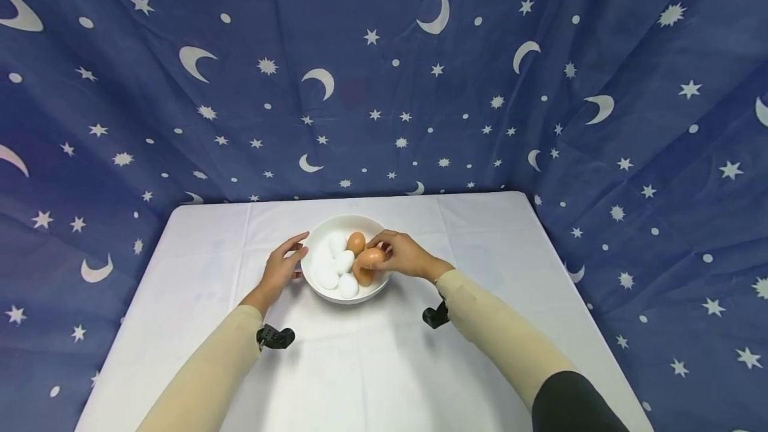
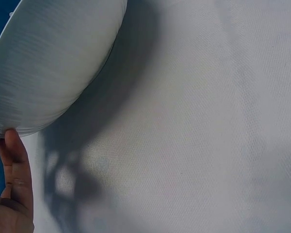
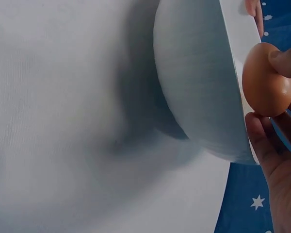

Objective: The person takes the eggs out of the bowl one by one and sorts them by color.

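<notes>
A white bowl (image 1: 327,295) stands on the table with several white eggs (image 1: 344,262) and brown eggs (image 1: 356,243) inside. At its left rim my left hand (image 1: 281,272) holds the bowl, digits over the edge and against the outer wall. In the left wrist view, fingertips (image 2: 10,133) meet the bowl's side (image 2: 53,58). A brown egg (image 3: 266,80) is pinched between the thumb and fingers of my right hand (image 1: 408,255), right at the bowl's right rim. Another brown egg (image 1: 362,275) lies partly hidden beneath it.
White cloth covers the table (image 1: 330,365). Behind it and along both sides hangs a blue curtain (image 1: 360,85) with moons and stars. Small black devices sit at the left wrist (image 1: 276,337) and the right wrist (image 1: 436,315).
</notes>
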Demonstrator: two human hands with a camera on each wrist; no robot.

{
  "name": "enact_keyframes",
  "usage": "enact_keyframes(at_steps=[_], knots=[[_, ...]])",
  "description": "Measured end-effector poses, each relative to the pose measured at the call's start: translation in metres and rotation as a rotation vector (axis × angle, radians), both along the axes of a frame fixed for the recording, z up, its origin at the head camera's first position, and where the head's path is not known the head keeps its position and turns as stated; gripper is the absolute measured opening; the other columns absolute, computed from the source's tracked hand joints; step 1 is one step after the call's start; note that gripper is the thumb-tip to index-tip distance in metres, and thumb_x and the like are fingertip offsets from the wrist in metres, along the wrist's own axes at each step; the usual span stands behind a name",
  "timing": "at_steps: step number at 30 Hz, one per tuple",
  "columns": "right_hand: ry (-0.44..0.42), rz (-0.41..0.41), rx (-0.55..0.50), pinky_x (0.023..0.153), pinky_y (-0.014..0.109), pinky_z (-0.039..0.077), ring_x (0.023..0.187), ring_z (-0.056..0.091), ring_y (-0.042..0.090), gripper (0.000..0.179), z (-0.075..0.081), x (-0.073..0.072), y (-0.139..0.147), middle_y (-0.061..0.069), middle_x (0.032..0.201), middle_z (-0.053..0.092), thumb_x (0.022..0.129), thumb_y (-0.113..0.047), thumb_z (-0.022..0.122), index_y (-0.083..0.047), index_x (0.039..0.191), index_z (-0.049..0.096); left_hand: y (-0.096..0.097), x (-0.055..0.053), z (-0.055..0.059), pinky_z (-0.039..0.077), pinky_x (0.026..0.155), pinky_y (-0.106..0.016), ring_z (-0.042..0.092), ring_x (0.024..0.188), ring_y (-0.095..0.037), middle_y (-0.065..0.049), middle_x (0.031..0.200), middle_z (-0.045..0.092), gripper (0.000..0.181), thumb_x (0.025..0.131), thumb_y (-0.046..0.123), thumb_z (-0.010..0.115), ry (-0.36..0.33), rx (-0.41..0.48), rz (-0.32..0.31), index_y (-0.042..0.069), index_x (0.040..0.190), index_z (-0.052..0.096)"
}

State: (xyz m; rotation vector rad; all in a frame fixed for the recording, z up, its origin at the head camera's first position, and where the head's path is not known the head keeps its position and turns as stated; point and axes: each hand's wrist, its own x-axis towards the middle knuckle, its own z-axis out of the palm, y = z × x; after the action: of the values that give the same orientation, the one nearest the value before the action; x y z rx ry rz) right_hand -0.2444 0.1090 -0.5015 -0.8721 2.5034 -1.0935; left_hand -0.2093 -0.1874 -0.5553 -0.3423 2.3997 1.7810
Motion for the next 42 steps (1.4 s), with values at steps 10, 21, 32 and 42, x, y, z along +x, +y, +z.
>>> enact_keyframes(at_steps=[10,21,32,42], knots=[[-0.06,-0.033,-0.048,0.083,0.03,0.051,0.098,0.057,0.018,0.041,-0.002,-0.005,0.009,0.003,0.112,0.064,0.083,-0.016,0.08,-0.01,0.119,0.064,0.002,-0.001,0.002,0.058,0.073,-0.033,0.056,0.098,-0.022,-0.011,0.133,0.046,0.044,0.101,0.029,0.057,-0.007,0.001,0.014,0.027,0.145,0.051],[-0.028,-0.049,-0.047,0.086,0.032,0.049,0.101,0.056,0.02,0.049,0.006,-0.014,0.015,0.005,0.119,0.063,0.083,-0.019,0.079,-0.009,0.128,0.061,0.004,-0.009,0.009,0.058,0.08,-0.04,0.054,0.105,-0.025,-0.012,0.136,0.044,0.044,0.102,0.032,0.055,0.024,0.022,-0.001,0.028,0.146,0.05],[-0.026,-0.04,-0.035,0.081,0.028,0.048,0.096,0.053,0.018,0.051,0.0,-0.01,0.005,0.001,0.113,0.061,0.083,-0.02,0.08,-0.013,0.131,0.063,-0.005,0.0,0.007,0.058,0.076,-0.034,0.055,0.104,-0.024,-0.012,0.136,0.045,0.045,0.102,0.031,0.055,0.001,-0.002,0.02,0.027,0.146,0.049],[-0.04,-0.09,-0.045,0.081,0.027,0.049,0.097,0.054,0.016,0.045,-0.004,-0.003,0.01,-0.001,0.113,0.06,0.083,-0.02,0.08,-0.015,0.124,0.065,0.0,0.005,0.001,0.058,0.074,-0.033,0.057,0.104,-0.027,-0.013,0.137,0.045,0.045,0.101,0.032,0.057,-0.007,-0.025,0.02,0.026,0.144,0.051]])
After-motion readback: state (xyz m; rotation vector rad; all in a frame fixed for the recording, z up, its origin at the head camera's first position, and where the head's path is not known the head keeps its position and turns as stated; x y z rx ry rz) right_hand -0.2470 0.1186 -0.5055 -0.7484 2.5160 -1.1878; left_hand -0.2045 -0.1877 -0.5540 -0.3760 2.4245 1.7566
